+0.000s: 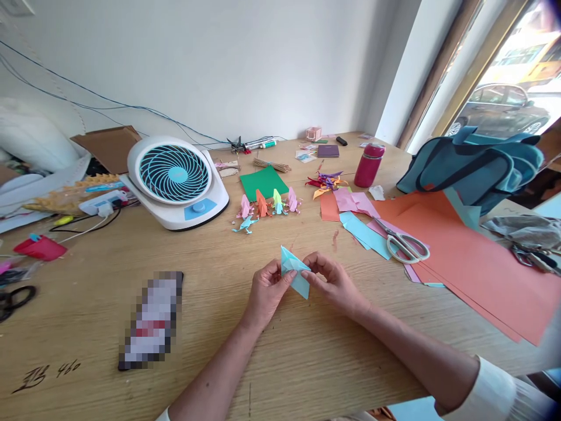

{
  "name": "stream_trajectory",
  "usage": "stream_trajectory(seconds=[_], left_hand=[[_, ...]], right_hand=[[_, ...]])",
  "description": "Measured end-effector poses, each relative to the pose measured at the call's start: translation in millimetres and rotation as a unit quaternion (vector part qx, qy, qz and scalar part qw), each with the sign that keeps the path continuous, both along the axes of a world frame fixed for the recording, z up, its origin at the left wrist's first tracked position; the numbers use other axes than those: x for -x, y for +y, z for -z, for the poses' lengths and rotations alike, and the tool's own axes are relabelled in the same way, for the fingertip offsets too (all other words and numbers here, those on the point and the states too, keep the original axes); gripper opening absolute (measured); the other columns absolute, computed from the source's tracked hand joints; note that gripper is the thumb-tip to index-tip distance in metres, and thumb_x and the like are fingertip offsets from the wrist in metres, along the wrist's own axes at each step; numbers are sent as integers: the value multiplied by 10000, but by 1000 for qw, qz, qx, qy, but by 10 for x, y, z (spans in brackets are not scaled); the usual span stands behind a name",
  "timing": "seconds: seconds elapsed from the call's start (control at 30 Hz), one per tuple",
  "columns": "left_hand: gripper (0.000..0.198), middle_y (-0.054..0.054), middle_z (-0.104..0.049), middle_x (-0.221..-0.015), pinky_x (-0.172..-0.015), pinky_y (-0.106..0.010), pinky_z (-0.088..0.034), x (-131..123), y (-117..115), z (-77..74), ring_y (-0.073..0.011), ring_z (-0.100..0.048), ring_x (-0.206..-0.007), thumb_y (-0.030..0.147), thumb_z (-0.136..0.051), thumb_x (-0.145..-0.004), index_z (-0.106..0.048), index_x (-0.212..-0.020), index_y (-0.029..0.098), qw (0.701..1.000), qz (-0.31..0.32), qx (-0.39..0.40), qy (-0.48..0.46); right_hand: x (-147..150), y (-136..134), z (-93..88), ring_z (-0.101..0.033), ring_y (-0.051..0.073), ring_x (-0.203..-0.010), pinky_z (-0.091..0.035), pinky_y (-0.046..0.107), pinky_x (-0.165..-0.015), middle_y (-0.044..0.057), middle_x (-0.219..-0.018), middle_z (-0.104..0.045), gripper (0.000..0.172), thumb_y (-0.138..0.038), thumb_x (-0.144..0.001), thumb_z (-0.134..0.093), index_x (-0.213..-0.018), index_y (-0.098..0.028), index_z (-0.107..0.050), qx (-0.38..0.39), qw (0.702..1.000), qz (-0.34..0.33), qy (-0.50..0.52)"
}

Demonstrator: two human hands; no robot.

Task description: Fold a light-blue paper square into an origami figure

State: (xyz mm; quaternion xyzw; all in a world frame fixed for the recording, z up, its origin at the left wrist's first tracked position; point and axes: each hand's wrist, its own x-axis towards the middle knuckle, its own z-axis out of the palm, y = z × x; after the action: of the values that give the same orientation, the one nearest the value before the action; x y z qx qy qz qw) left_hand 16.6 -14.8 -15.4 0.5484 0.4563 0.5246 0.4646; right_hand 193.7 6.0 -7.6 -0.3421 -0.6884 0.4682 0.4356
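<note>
A small folded piece of light blue paper [301, 285] is held up between both hands above the wooden table. My left hand [268, 289] pinches its left side, thumb in front and fingers behind. On the other side, my right hand [331, 280] pinches the paper's right corner between thumb and fingers. Beyond the hands stand several folded paper figures, among them an orange one [262, 203], with a light blue one [246, 224] in front of them.
A white fan [175, 175] stands at the back left, beside a green sheet [264, 182]. Scissors [405, 247] lie at the right by large orange sheets [473, 263]. Behind are a red bottle [369, 166] and a blue bag [464, 166]. A blurred-out object [153, 321] lies front left.
</note>
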Motion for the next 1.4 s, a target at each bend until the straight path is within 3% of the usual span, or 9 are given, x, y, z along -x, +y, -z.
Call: stream_trajectory(seconds=[0.13,0.27,0.43,0.67,0.8,0.93,1.13,1.4], left_hand=[[201,15,-555,-719,-680,-229,-422,26,-12,-40,-131,-497,-700,347,-658,-862,-611,-763,178,995,-48,-69,59],[133,-4,-576,-765,-715,-243,-421,40,-70,-144,-146,-526,-741,248,-636,-885,-615,-764,196,960,-101,-183,188],[92,-27,-616,-819,-738,-253,-434,10,-137,-227,-164,-569,-797,178,-611,-900,-648,-821,207,923,-92,-265,264],[182,1,-552,-741,-694,-235,-406,2,-115,-193,-143,-512,-726,237,-599,-905,-573,-732,189,952,-91,-184,229],[201,12,-533,-703,-676,-232,-410,11,-71,-123,-137,-492,-697,312,-626,-876,-590,-729,180,984,-55,-86,148],[258,14,-540,-682,-643,-227,-413,0,-40,-89,-128,-480,-666,391,-670,-831,-602,-721,167,997,-28,-20,64],[290,24,-518,-672,-621,-213,-411,-37,-24,-59,-116,-458,-650,427,-722,-778,-610,-743,162,1000,-2,11,18],[221,6,-592,-717,-648,-226,-438,-27,-36,-6,-135,-513,-680,385,-665,-827,-646,-787,168,996,-8,-7,94]], right_hand=[[7,10,-4,-557,163,-790,-458,290,-707,36,-889,-608,267,-464,-940,-582,-961,-198,-591,14,999,4,30],[5,41,24,-546,162,-815,-460,297,-748,38,-933,-599,312,-500,-934,-578,-1021,-201,-592,28,998,30,53],[-5,47,15,-535,161,-788,-459,296,-731,21,-874,-578,360,-555,-921,-567,-1027,-212,-591,65,994,27,80],[1,10,-45,-548,174,-807,-467,297,-722,34,-874,-589,390,-584,-907,-572,-996,-205,-591,77,994,12,73],[-10,10,-18,-548,166,-800,-457,290,-727,33,-867,-592,342,-535,-930,-569,-937,-195,-603,52,997,-12,63],[4,28,55,-535,157,-731,-444,281,-670,19,-793,-594,352,-544,-898,-613,-878,-192,-608,66,996,-24,50],[44,44,51,-530,148,-679,-432,276,-636,8,-738,-601,398,-579,-824,-682,-825,-185,-620,111,991,-14,79],[39,10,57,-536,150,-702,-444,282,-658,13,-768,-601,360,-544,-864,-657,-851,-187,-617,114,990,-33,79]])
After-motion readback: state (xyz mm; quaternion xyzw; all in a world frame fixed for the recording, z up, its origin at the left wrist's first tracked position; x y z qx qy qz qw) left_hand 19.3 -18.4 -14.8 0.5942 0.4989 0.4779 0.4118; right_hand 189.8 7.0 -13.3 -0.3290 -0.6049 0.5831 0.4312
